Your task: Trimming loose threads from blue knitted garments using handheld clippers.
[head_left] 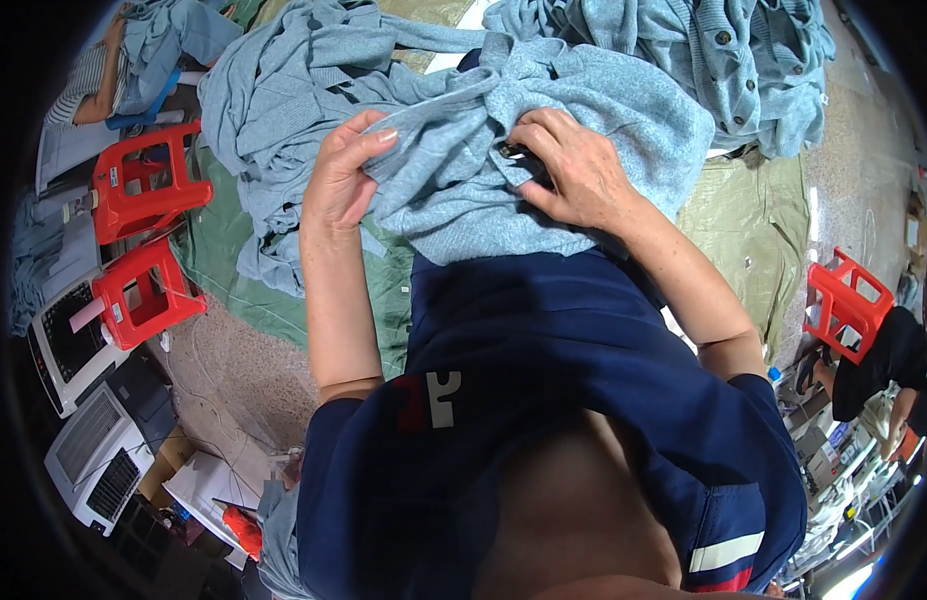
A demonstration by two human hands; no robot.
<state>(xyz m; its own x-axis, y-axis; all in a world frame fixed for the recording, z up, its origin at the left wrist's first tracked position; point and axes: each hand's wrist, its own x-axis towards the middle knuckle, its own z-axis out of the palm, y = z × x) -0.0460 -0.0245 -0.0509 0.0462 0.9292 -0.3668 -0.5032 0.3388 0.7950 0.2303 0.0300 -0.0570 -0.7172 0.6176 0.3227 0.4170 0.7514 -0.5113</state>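
Observation:
A light blue-grey knit garment point(623, 95) is bunched across my lap. At its left side my left hand point(345, 165) pinches a raised edge of the knit, with the thumb in front and the fingers curled. My right hand point(573, 165) is bent over the middle of the garment, its thumb and fingers curled around a small dark object point(513, 151). Most of that object is hidden under the fingers, so I cannot tell its kind. A gathered twist of knit point(498, 95) rises between the two hands.
More blue-grey knits point(283, 110) are heaped at the left, and buttoned cardigans point(723, 60) at the far right, over a green sheet point(743, 210). Red stools point(148, 185) stand left, another red stool point(848, 303) right. Machines point(98, 455) sit lower left. Other people are at both sides.

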